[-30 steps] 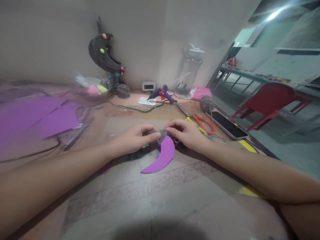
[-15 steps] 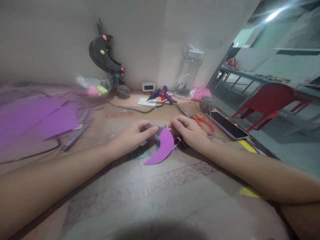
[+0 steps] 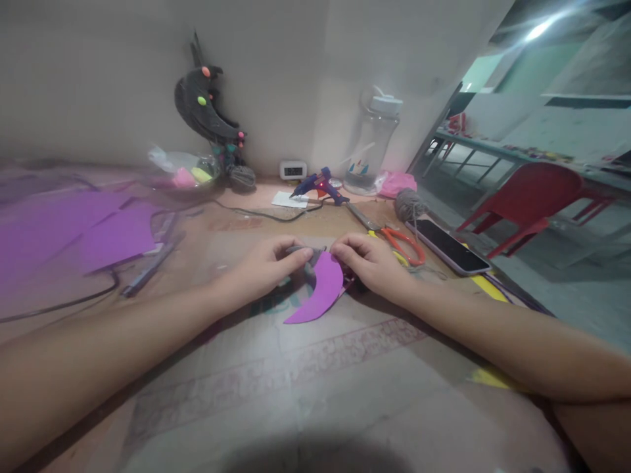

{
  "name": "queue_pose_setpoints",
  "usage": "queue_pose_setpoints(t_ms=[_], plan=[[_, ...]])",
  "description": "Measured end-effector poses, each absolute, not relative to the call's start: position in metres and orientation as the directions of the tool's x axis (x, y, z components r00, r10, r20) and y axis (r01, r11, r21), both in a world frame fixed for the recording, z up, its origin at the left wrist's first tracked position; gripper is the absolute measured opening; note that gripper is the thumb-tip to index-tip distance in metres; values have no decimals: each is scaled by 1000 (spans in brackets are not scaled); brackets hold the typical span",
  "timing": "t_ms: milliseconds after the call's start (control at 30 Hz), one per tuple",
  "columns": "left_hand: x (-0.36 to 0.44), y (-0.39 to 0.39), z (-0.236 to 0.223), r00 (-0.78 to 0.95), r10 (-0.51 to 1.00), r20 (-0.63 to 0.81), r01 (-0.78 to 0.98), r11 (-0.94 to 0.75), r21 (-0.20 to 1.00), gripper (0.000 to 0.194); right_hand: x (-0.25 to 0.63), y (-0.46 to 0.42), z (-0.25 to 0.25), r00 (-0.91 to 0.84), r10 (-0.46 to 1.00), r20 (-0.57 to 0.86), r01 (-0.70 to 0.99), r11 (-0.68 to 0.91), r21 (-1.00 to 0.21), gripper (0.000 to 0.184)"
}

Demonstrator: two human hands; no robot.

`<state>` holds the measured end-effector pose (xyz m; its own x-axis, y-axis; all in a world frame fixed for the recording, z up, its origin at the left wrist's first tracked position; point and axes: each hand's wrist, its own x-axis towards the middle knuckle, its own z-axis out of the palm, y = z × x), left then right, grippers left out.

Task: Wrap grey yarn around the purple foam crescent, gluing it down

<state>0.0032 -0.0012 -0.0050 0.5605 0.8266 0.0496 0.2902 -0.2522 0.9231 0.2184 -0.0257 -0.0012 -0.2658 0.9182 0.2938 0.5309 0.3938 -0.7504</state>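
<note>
A purple crescent cut-out, foam or paper by its look, is between my two hands, its pointed end towards me. My left hand is closed, thumb on top, on a dark grey piece by the crescent's upper left edge; whether this is yarn or cloth I cannot make out. My right hand pinches at the upper right edge of the crescent, fingertips against it. Under the right fingers, part of a dark and pinkish thing shows, mostly hidden.
Scissors with orange handles, a phone and a grey yarn ball lie at right. Behind are a blue glue gun, a small digital clock and a bottle. Purple sheets lie left; a dark crescent ornament stands behind.
My right hand has lowered slightly and moved left, its fingertips now against the crescent's upper right edge. My left hand and the crescent have hardly moved.
</note>
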Motion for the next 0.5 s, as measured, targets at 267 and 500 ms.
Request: queue_pose_setpoints(t_ms=[267,500], plan=[[3,-5,-3,593,789,160,383,-451,806,33,215,-27,1,-332,914,231,541,386,-748,18],[3,-5,-1,616,766,182,444,-529,724,33,216,-26,-1,-348,911,222,563,393,-727,19]])
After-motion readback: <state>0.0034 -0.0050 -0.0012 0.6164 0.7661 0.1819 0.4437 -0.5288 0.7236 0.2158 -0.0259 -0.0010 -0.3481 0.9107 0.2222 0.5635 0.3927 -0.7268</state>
